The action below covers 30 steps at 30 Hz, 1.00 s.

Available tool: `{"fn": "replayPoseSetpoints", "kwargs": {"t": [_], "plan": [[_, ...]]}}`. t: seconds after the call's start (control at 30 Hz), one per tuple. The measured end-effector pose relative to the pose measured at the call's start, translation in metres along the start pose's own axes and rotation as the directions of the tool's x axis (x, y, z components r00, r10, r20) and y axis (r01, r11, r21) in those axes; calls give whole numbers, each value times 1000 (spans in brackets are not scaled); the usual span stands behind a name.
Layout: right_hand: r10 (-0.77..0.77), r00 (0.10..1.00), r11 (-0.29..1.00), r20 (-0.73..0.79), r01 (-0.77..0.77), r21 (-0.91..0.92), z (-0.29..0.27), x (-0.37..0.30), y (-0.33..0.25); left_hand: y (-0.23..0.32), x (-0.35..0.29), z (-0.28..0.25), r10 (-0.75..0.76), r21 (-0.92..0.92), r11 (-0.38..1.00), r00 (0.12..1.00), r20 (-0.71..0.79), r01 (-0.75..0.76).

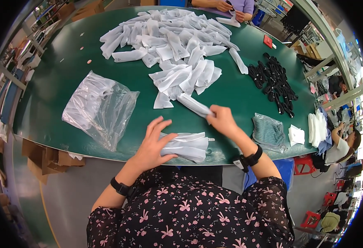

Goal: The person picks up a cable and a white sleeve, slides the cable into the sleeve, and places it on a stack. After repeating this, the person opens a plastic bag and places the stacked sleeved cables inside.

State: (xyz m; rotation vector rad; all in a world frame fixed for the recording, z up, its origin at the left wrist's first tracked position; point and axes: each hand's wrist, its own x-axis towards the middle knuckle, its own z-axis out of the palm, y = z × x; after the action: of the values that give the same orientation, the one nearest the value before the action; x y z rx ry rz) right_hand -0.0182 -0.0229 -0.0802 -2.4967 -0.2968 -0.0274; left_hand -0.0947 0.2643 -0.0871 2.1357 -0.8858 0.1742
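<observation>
My right hand (223, 120) pinches the near end of a slim white sleeve packet (193, 105); its far end lies against the near edge of a large heap of similar white packets (160, 39). My left hand (153, 142) has its fingers spread at the left side of a small stack of white packets (185, 146) near the table's front edge. Its thumb and fingertips reach over the stack's left end. What is inside the packets cannot be seen.
On the green table (65, 62), a clear plastic bag of white packets (92, 101) lies left. Bundled black cables (275, 80), a bag of greenish items (268, 131) and white cloths (317, 127) are at right. Across the table, another person's hands (231, 11) hold a dark item.
</observation>
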Motion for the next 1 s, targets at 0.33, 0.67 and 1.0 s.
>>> {"fn": "replayPoseSetpoints", "kwargs": {"t": [0.33,0.67,1.0], "plan": [[-382,819,915,429,269,301,-9,-6,-25,-2,8,-1,22,68,997,999,-40,-19],[-305,928,947,-213,272,-174,-35,100,7,-8,6,4,48,-22,999,995,86,-46],[-216,976,951,-26,204,-230,-43,145,56,-4,9,6,-28,-11,1000,994,104,29]]}}
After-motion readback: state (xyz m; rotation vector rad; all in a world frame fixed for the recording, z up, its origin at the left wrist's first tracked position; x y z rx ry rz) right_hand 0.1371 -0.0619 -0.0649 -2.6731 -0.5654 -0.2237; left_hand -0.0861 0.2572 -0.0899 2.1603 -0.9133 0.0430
